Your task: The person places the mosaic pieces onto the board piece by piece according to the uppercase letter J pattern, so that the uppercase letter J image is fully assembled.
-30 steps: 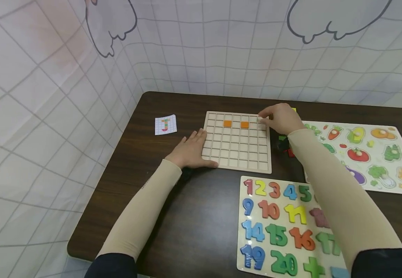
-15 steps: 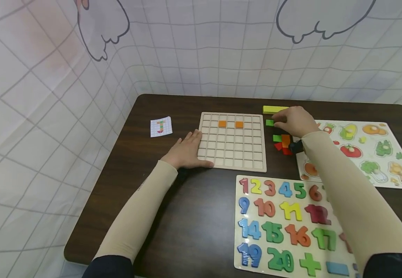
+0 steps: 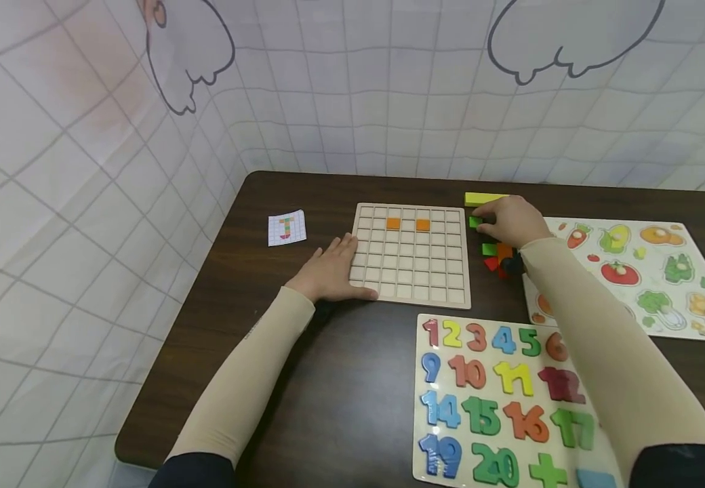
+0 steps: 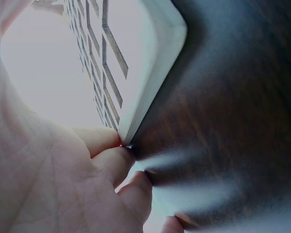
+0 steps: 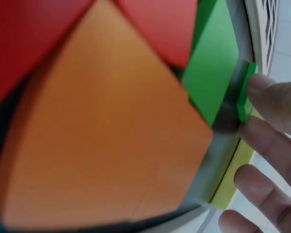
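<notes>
A pale wooden grid board (image 3: 413,264) lies on the table with two orange squares (image 3: 393,224) set in its upper part. My left hand (image 3: 331,271) rests at its left side, fingers spread and thumb along the near edge. In the left wrist view, fingertips (image 4: 109,141) touch the board's edge (image 4: 155,77). To the right of the board, my right hand (image 3: 511,220) has thumb and forefinger at a small green block (image 3: 474,221). The right wrist view shows the thumb (image 5: 276,99) against this green block (image 5: 246,94), pinching it with the forefinger.
Nearby are a yellow bar (image 3: 483,198), another green block (image 3: 489,250), orange (image 3: 504,252) and red blocks (image 3: 491,263). A pattern card (image 3: 287,228) lies left. A number puzzle (image 3: 480,400) is in front; a vegetable puzzle (image 3: 645,278) sits right, partly under my arm.
My right hand has left the board's upper right corner and moved right to the green block, where thumb and forefinger have come together on it. The left hand stays in place.
</notes>
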Motion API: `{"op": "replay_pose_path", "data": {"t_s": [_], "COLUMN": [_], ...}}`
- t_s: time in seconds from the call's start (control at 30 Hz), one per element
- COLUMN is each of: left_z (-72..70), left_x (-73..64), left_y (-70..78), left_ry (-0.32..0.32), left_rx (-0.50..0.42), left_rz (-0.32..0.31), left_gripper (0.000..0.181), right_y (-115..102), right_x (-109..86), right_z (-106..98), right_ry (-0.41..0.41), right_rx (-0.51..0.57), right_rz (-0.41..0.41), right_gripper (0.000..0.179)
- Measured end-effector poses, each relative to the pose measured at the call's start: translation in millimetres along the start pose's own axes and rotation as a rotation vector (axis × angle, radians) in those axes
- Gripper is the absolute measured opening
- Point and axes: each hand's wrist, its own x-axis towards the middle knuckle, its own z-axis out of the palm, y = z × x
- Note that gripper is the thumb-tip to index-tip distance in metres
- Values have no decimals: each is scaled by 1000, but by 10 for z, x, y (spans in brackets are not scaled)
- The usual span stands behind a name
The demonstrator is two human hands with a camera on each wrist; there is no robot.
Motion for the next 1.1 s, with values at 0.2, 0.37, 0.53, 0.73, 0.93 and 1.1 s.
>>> {"op": "replay_pose_path", "data": {"t_s": [0.2,0.37,0.53,0.73,0.93,1.1], "left_z": [25,43,63,60,35,30], "left_x": [-18,-10,-3,-8,4,17], "left_y": [12,-2,-14,-18,-30,-37], "left_ry": [-4,-1,1,-3,6,7], "left_rx": [-3,-1,-1,-6,10,16], "left_rz": [-1,-5,-10,-7,-2,-1], "left_gripper": [126,127,127,127,127,128], "right_y": [-22,-29,-40,-42,-55,-94], "right_x": [1,8,12,13,8,-2], "right_z": [55,70,82,48,-46,-93], "right_ry": [51,83,80,67,106,126], "right_rx": [-34,-47,-34,-28,91,166], "right_rz": [1,9,12,3,16,17], "right_gripper": [36,31,31,31,32,32]}}
